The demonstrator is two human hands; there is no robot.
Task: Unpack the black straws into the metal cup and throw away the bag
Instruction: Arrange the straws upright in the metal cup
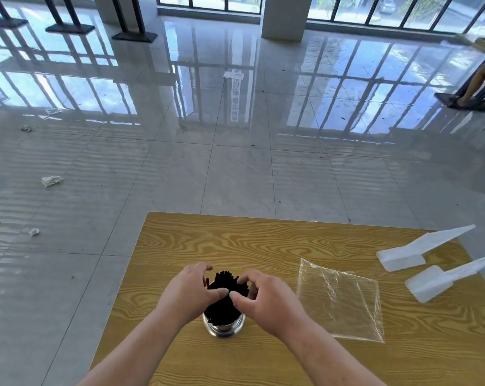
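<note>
A bundle of black straws (227, 288) stands upright in a shiny metal cup (224, 327) near the front middle of the wooden table (263, 240). My left hand (190, 291) cups the bundle from the left, fingers curled over the straw tops. My right hand (266, 298) closes on the bundle from the right, thumb and fingers touching the straws. The empty clear plastic bag (340, 300) lies flat on the table to the right of the cup, apart from both hands.
Two white plastic pieces (402, 256) (433, 282) lie at the table's right edge. Glossy tiled floor with scraps of paper (51, 180) surrounds the table. A person's leg (475, 82) shows far right beside another table.
</note>
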